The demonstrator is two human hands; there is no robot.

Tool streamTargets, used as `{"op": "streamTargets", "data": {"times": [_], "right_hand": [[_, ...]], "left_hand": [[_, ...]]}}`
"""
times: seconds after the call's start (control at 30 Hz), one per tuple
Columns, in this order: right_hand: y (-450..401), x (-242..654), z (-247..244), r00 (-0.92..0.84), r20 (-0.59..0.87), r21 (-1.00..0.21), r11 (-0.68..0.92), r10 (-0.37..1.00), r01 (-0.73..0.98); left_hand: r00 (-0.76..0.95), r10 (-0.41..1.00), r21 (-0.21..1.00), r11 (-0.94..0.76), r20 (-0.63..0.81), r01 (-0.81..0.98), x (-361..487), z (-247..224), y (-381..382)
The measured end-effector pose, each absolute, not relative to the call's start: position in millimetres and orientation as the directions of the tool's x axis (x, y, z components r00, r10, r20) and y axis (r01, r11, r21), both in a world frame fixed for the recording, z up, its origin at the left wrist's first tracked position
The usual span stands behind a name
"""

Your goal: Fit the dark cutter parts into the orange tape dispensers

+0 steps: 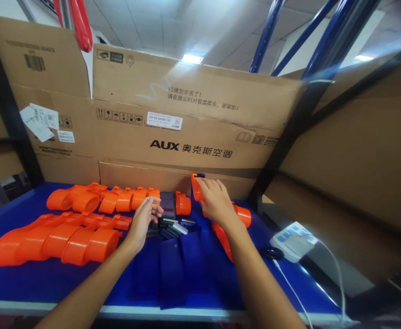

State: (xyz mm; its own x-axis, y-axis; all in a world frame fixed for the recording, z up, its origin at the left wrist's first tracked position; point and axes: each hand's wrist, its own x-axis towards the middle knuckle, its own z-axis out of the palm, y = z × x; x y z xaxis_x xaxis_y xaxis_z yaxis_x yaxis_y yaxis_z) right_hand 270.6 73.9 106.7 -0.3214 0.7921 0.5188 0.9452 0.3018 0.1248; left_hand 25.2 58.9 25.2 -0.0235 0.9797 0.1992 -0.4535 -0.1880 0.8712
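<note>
My right hand is raised at the back of the table, its fingers closed on an orange ring-like plastic piece with a dark part at its top. The fingers partly hide this piece. More orange pieces lie under and behind that wrist. My left hand hovers with fingers loosely apart and nothing visible in them. Beside it are a dark flat device and a back row of orange rings. Between my hands, dark blue straps lie with silver metal-looking pieces at their far ends.
A front row of orange rings lies at left on the blue tabletop. A single orange ring stands beside the device. At right are a white box with blue markings, a black round object and cables. Cardboard walls the back.
</note>
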Motion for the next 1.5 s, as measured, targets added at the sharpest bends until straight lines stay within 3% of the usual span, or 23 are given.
{"op": "streamTargets", "data": {"times": [0.1, 0.27, 0.4, 0.53, 0.67, 0.73, 0.8, 0.87, 1.2, 1.5], "right_hand": [[58.2, 267.0, 131.0, -0.32, 0.617, 0.083, 0.345, 0.719, 0.935], [24.9, 242.8, 153.3, -0.338, 0.741, -0.098, 0.592, 0.58, 0.8], [6.6, 219.0, 148.3, -0.535, 0.614, -0.17, 0.759, 0.58, 0.628], [-2.1, 201.0, 136.4, -0.681, 0.462, -0.23, 0.819, 0.568, 0.526], [3.6, 196.5, 124.1, -0.698, 0.476, -0.312, 0.845, 0.535, 0.435], [15.3, 200.1, 114.8, -0.621, 0.556, -0.377, 0.834, 0.552, 0.403], [30.3, 205.5, 102.3, -0.401, 0.652, -0.47, 0.758, 0.643, 0.451], [44.0, 210.3, 88.4, -0.264, 0.647, -0.553, 0.679, 0.715, 0.483], [48.0, 203.0, 57.2, -0.262, 0.446, -0.759, 0.517, 0.856, 0.397], [49.0, 207.5, 54.7, -0.31, 0.38, -0.785, 0.481, 0.872, 0.391]], "left_hand": [[0.0, 0.974, 0.896, -0.21, 0.228, -0.391, 25.8, 22.5, 60.3], [0.027, 0.974, 0.907, -0.198, 0.224, -0.372, 25.2, 24.7, 60.2], [0.064, 0.984, 0.82, -0.1, 0.164, -0.563, 26.8, 34.5, 56.9], [0.082, 0.988, 0.712, -0.035, 0.129, -0.701, 28.4, 40.2, 53.5], [0.204, 0.978, 0.687, 0.118, 0.045, -0.717, 26.8, 37.6, 52.8], [0.156, 0.987, 0.694, 0.089, 0.035, -0.715, 26.3, 35.6, 53.1], [0.107, 0.994, 0.719, 0.046, 0.039, -0.693, 26.6, 34.2, 52.9], [0.092, 0.995, 0.748, 0.034, 0.036, -0.663, 27.8, 33.6, 51.3], [0.014, 0.971, 0.828, -0.198, 0.24, -0.525, 34.7, 29.9, 47.4], [-0.091, 0.956, 0.879, -0.291, 0.278, -0.376, 32.4, 18.3, 59.5]]}}
